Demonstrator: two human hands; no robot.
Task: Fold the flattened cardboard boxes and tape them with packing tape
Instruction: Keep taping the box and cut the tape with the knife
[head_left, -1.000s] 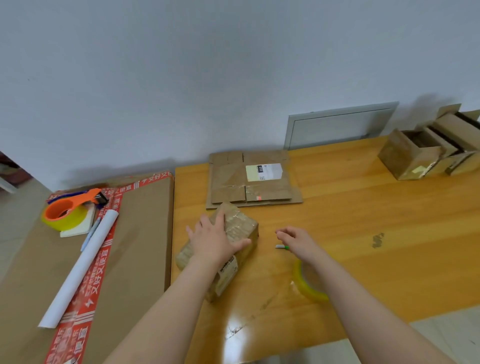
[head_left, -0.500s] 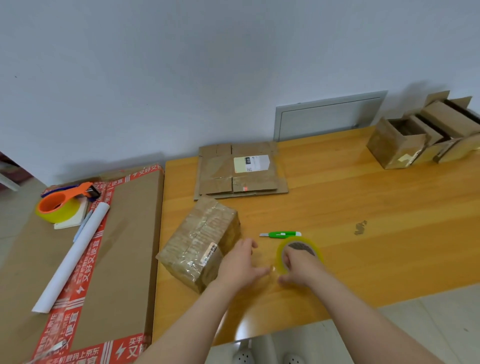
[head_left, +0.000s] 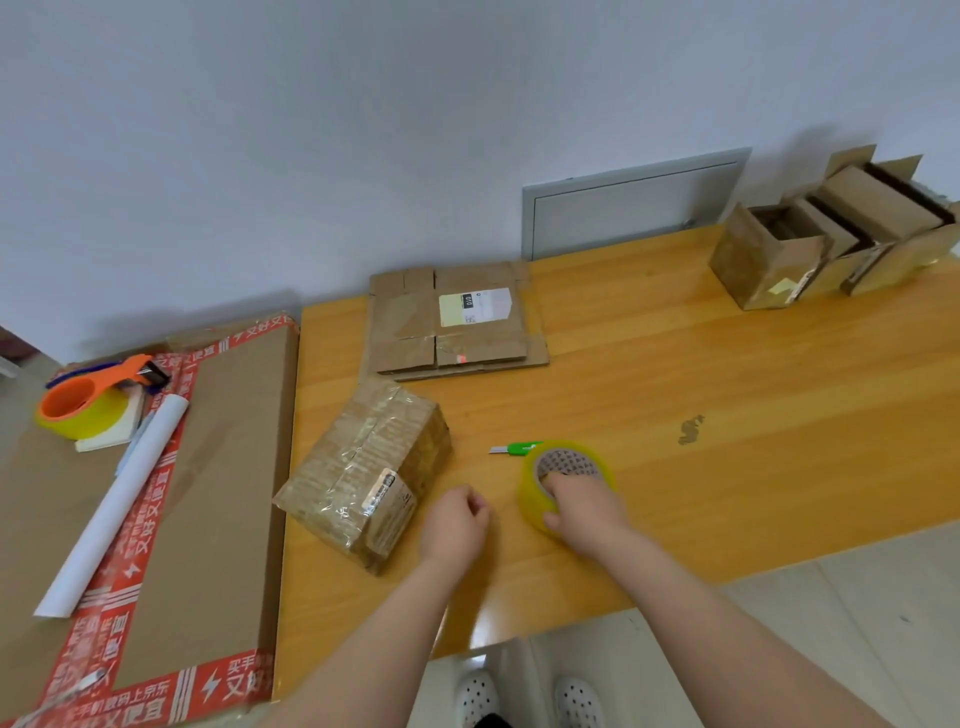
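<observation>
Tape roll (head_left: 530, 493) | right hand (head_left: 587, 512) grips near rim | left hand (head_left: 454, 525): hold unclear

Two tape rolls: bare roll (head_left: 531, 501) in the right fingers (head_left: 557, 484), dispenser roll (head_left: 96, 423) far left. One taped box (head_left: 363, 467), one cutter (head_left: 519, 448), three open boxes (head_left: 769, 260).

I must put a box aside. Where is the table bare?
Free: the stretch between the flat cardboard and the open boxes, and right of the tape roll around the dark stain. Crowded: the near middle, with taped box, cutter, left hand, right hand.
</observation>
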